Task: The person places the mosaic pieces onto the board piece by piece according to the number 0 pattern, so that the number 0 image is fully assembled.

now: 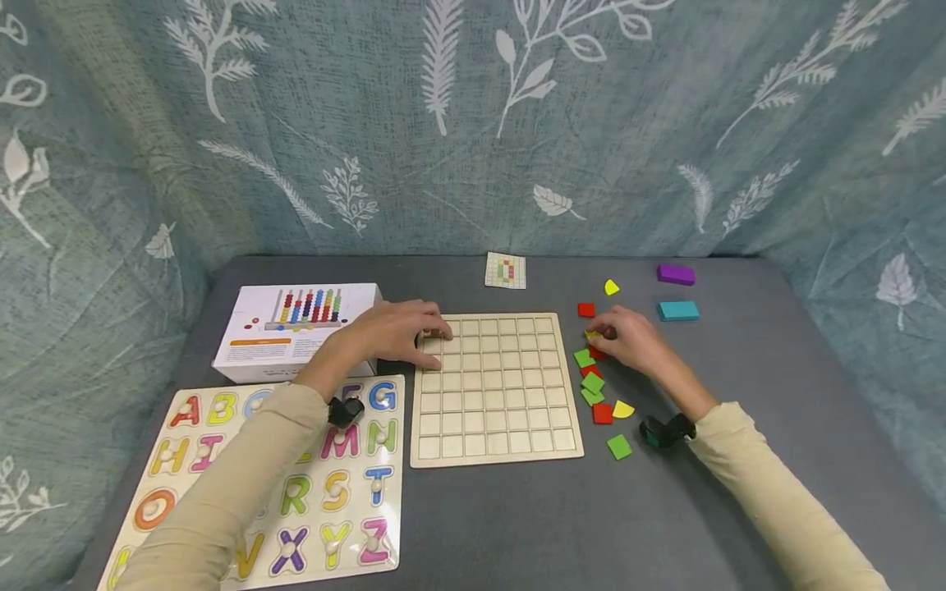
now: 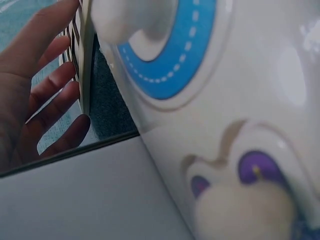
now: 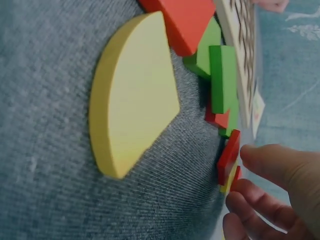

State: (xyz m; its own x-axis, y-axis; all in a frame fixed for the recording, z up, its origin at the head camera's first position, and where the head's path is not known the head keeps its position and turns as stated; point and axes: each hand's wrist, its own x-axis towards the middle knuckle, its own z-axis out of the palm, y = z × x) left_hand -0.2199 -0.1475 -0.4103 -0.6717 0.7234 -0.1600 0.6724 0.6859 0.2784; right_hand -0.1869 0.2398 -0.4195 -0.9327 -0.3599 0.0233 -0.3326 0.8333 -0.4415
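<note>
Crowding the grid board [image 1: 496,400]: white box [image 1: 303,332], letter puzzle [image 1: 316,505], loose-fingered left hand [image 1: 399,331], right hand [image 1: 631,336] at tiles [image 1: 592,382], grip unclear.

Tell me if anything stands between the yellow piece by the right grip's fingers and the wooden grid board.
Nothing visible does: in the head view, only gray table separates the yellow piece from the grid board. The left grip is at the board's opposite side.

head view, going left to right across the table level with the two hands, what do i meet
White box with an abacus picture → left hand → wooden grid board → farthest red square tile → right hand → turquoise block.
</note>
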